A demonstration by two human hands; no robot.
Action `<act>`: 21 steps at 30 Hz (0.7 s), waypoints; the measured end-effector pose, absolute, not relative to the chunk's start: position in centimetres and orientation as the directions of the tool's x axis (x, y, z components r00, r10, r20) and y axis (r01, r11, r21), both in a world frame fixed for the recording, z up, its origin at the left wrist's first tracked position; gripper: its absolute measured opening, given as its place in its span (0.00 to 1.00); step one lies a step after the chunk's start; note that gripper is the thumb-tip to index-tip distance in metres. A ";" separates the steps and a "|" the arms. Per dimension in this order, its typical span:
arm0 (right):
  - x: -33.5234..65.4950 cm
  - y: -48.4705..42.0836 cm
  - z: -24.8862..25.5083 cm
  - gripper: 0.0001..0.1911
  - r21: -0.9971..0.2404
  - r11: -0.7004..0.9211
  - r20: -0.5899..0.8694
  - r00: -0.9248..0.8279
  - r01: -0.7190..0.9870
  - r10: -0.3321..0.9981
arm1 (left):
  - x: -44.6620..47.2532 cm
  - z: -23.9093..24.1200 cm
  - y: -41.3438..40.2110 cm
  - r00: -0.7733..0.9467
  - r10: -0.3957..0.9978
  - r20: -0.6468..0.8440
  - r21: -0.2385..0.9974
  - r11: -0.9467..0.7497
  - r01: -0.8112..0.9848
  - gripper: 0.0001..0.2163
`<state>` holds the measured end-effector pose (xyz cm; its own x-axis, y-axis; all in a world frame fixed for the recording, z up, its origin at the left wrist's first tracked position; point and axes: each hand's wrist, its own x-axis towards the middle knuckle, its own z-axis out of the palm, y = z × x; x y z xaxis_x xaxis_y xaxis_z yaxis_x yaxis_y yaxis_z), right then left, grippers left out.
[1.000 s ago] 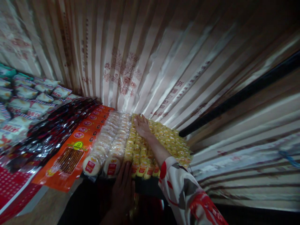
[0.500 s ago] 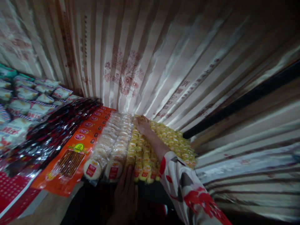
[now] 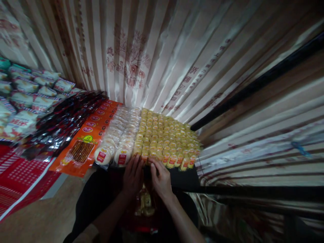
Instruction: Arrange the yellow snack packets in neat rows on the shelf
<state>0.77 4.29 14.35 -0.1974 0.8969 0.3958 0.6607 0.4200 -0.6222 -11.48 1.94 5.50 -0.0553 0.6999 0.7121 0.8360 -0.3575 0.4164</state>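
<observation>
Rows of small yellow wrapped snacks [image 3: 167,135] lie packed together on a shelf, next to rows of round white wrapped cakes [image 3: 121,135]. My left hand [image 3: 133,176] rests with fingers stretched out against the front end of a yellow row. My right hand [image 3: 160,178] lies beside it, fingers spread on the front of the neighbouring yellow row. Below my hands, in the dark, sits a small yellow packet [image 3: 145,202], which neither hand holds.
Orange snack packets [image 3: 88,141], dark red packets [image 3: 63,125] and white packets [image 3: 27,101] lie in rows to the left. A pleated cream curtain [image 3: 157,57] hangs right behind the shelf. A red checked sheet [image 3: 22,179] is at lower left.
My right hand has drawn back from the far end of the yellow rows to their front edge, beside my left hand. The view has tipped down a little.
</observation>
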 end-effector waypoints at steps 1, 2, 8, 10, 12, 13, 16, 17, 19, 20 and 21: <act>0.7 3.3 13.7 0.17 -0.623 0.431 0.382 -0.227 0.652 0.896 | -11.6 5.2 1.8 -0.041 0.694 0.719 0.408 -0.375 0.832 0.23; 0.6 2.6 13.2 0.19 -0.628 0.444 0.370 -0.256 0.639 0.893 | -11.8 4.9 1.7 -0.014 0.690 0.724 0.394 -0.396 0.830 0.23; -0.8 2.4 12.6 0.22 -0.662 0.425 0.301 -0.301 0.617 0.905 | -11.9 3.9 1.8 0.109 0.674 0.730 0.299 -0.459 0.836 0.22; -1.0 2.8 12.8 0.23 -0.675 0.406 0.287 -0.288 0.616 0.914 | -11.6 4.0 2.1 0.139 0.658 0.740 0.248 -0.459 0.853 0.23; -0.9 3.1 12.9 0.23 -0.688 0.396 0.279 -0.282 0.608 0.918 | -11.3 4.2 2.3 0.192 0.624 0.758 0.167 -0.470 0.867 0.24; -0.8 3.2 12.9 0.23 -0.692 0.396 0.278 -0.284 0.603 0.918 | -11.2 4.3 2.3 0.212 0.609 0.765 0.136 -0.473 0.870 0.24; -0.7 3.1 13.0 0.23 -0.700 0.400 0.270 -0.299 0.592 0.915 | -11.0 4.7 2.1 0.214 0.576 0.789 0.113 -0.478 0.871 0.25; -0.8 2.9 13.0 0.23 -0.702 0.400 0.266 -0.304 0.589 0.915 | -11.0 4.9 1.9 0.207 0.574 0.792 0.118 -0.477 0.871 0.25; -1.1 2.7 13.0 0.23 -0.705 0.401 0.260 -0.312 0.586 0.914 | -11.1 5.2 1.6 0.208 0.587 0.782 0.124 -0.474 0.872 0.25; -1.3 2.6 13.1 0.23 -0.705 0.400 0.260 -0.312 0.585 0.914 | -11.2 5.3 1.5 0.212 0.602 0.770 0.127 -0.470 0.873 0.25; -1.4 2.5 13.1 0.22 -0.703 0.402 0.261 -0.312 0.586 0.913 | -11.3 5.5 1.5 0.214 0.618 0.757 0.130 -0.464 0.876 0.25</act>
<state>-1.44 2.54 13.12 -0.3125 0.9134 0.2610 0.5865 0.4017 -0.7034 -11.26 1.48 5.51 0.2142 0.6176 0.7568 0.8764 -0.4635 0.1303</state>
